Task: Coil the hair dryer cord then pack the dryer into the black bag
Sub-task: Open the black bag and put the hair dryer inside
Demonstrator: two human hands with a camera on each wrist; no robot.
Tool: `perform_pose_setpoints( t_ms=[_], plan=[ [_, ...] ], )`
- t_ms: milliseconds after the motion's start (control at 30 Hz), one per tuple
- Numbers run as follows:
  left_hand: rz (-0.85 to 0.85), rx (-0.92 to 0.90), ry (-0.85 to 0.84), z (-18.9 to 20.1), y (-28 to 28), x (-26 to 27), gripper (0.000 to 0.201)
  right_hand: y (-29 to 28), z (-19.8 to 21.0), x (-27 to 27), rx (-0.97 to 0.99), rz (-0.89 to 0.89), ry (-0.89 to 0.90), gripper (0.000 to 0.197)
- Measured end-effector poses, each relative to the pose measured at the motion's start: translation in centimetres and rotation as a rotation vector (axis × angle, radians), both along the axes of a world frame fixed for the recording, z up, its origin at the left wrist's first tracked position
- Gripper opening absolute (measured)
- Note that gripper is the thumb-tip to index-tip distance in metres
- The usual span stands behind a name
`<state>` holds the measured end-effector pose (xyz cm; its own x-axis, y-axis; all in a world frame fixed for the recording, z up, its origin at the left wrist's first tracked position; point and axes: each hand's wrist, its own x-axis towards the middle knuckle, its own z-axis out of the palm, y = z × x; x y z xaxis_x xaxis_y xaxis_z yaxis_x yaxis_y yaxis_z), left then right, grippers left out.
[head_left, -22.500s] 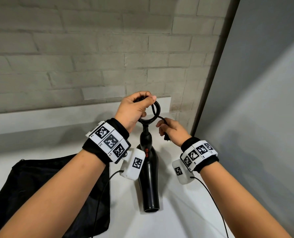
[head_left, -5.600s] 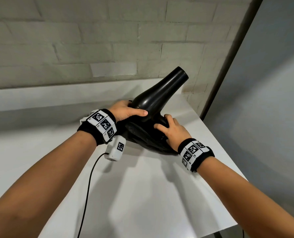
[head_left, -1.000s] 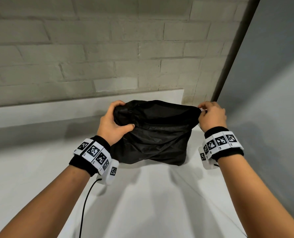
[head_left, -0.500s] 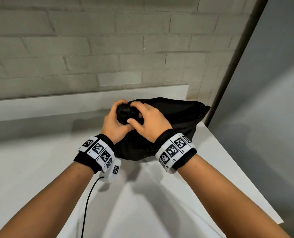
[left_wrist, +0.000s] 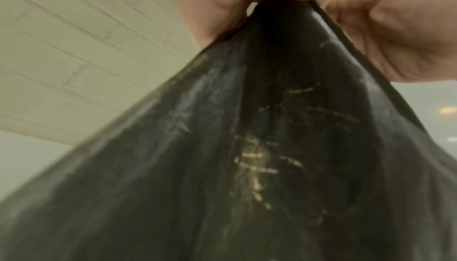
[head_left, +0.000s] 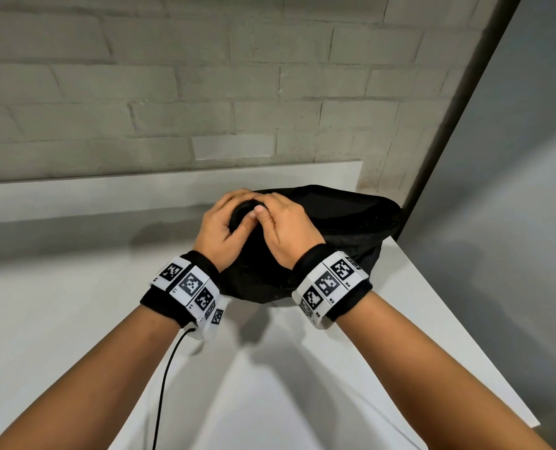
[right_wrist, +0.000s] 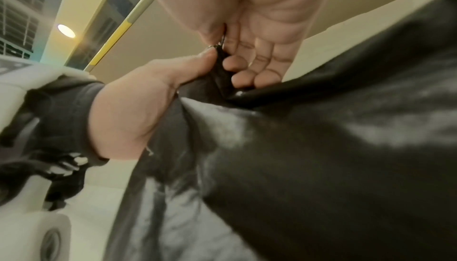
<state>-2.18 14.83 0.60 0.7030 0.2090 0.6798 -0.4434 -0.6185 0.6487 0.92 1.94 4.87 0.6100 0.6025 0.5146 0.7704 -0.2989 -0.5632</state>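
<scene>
Both hands, left hand (head_left: 220,230) and right hand (head_left: 283,227), grip the black bag (head_left: 341,228) mouth; closing step, judged; next: seal it.

surface: we see a white table (head_left: 75,319) against the brick wall
on it: black bag (head_left: 351,228) near the far right corner, bulging

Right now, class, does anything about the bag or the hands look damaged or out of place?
Only wear: pale scuffs streak the black bag. Otherwise the left hand and right hand grip its left end normally.
</scene>
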Motion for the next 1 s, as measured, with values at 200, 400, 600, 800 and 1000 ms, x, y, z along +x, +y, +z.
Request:
perform_pose_setpoints(
  t_ms=[200, 400, 600, 800, 1000],
  plan=[
    [0.0, 0.058, 0.025, -0.2, 0.4, -0.2, 0.064, 0.4, 0.1, -0.2, 0.142, -0.09, 0.016, 0.024],
    [-0.05, 0.04, 0.069, -0.4, 0.5, -0.2, 0.076, 0.8, 1.3, -0.6, 0.265, -0.095, 0.092, 0.007],
    [-0.037, -0.021, 0.031, -0.2, 0.2, -0.4, 0.049, 0.8, 1.3, 0.5, 0.265, -0.12, 0.127, 0.006],
    [0.02, -0.252, 0.038, -0.1, 1.3, -0.8, 0.033, -3.7, -0.5, 5.4, 0.114, -0.427, 0.141, 0.012],
    [0.035, -0.334, 0.017, 0.1, 1.5, -0.4, 0.033, -9.8, -1.3, 9.6, -0.029, -0.674, 0.176, 0.015]
  ],
)
